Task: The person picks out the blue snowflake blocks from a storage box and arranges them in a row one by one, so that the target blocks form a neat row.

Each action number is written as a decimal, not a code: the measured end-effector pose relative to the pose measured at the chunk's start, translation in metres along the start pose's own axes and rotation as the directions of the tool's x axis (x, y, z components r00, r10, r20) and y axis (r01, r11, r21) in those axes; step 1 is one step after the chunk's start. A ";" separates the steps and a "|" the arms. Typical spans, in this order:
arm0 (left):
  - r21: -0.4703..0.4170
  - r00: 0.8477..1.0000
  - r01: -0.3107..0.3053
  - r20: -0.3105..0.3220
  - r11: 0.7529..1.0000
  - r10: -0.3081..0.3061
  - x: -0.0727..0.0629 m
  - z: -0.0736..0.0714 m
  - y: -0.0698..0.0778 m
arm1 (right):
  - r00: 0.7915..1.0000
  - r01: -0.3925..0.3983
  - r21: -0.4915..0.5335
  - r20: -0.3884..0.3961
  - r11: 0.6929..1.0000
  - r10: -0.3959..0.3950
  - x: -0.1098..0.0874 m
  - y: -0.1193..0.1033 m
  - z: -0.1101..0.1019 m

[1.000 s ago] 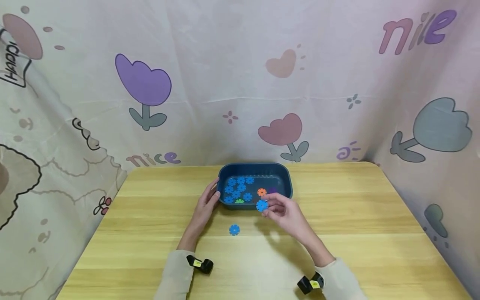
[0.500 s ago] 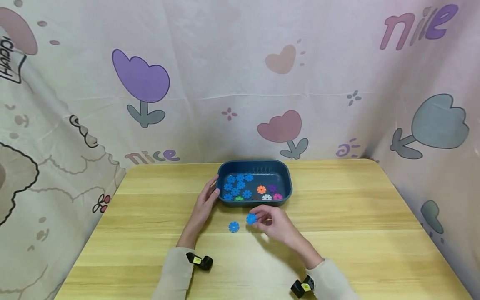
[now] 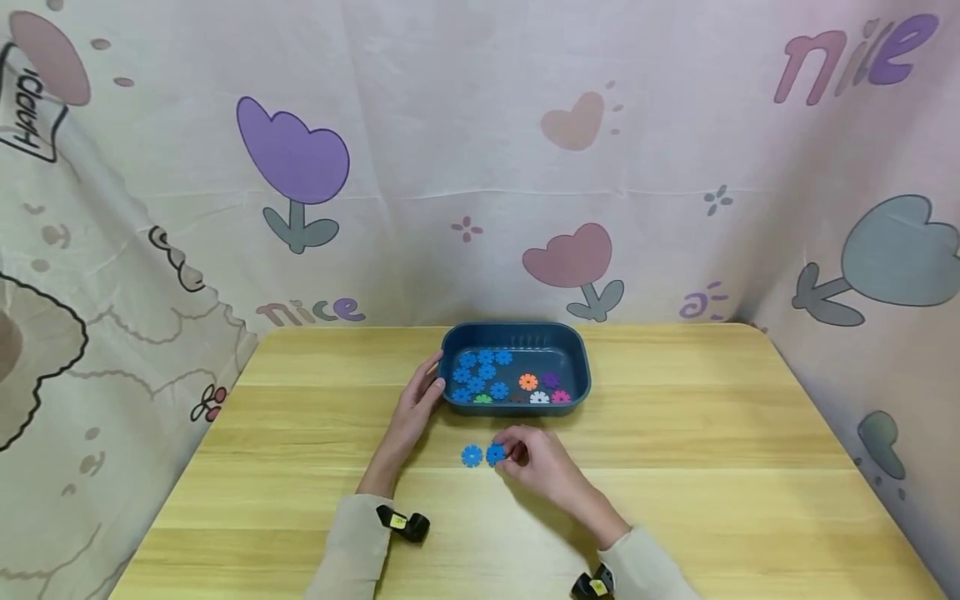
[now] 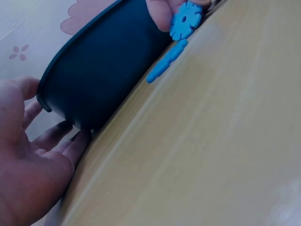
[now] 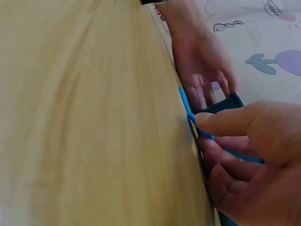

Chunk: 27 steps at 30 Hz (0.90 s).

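In the head view my right hand point(image 3: 540, 460) pinches a blue notched snowflake disc point(image 3: 495, 454) between thumb and fingers, low over the table. Just left of it a second blue disc point(image 3: 472, 456) lies flat on the wood. The left wrist view shows the held disc point(image 4: 186, 21) tilted up at the edge of the lying one point(image 4: 165, 62). My left hand point(image 3: 411, 408) holds the left end of a dark blue plastic box point(image 3: 517, 410), thumb near the front corner and fingers along the side wall. The right wrist view shows my right thumb point(image 5: 230, 121) on the disc.
Inside the box, several blue discs point(image 3: 486, 371) cluster on the left. An orange point(image 3: 528, 382), a purple point(image 3: 551, 380), a white point(image 3: 539, 398), a pink point(image 3: 561, 397) and a green disc point(image 3: 483, 399) lie there too. Behind the wooden table point(image 3: 675, 400) hangs a printed curtain point(image 3: 420, 167).
My right hand has come from over the box's front edge toward me and left, carrying the blue disc down beside the lying one. The left hand stays at the box.
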<state>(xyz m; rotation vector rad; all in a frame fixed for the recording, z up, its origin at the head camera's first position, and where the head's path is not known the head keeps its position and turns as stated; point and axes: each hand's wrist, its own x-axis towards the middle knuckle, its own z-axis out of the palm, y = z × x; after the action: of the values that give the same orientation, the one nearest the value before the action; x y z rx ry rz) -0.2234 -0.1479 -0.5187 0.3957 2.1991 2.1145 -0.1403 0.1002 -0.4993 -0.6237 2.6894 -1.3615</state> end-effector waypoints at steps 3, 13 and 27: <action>0.005 1.000 0.003 -0.008 1.000 -0.003 0.000 0.001 0.001 | 1.000 0.009 -0.033 -0.019 0.999 -0.010 0.000 -0.001 0.001; 0.006 1.000 0.027 -0.007 1.000 -0.027 -0.001 0.002 0.002 | 0.999 -0.003 -0.091 -0.034 0.996 0.000 -0.001 -0.003 0.005; 0.017 0.999 0.030 -0.013 0.999 -0.030 -0.001 0.002 0.003 | 0.999 -0.009 -0.094 -0.031 0.996 0.006 -0.001 -0.004 0.004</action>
<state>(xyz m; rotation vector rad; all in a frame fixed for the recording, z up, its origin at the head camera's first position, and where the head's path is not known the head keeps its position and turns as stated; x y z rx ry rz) -0.2219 -0.1458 -0.5161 0.3487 2.2173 2.0900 -0.1372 0.0953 -0.4986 -0.6040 2.7910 -1.2591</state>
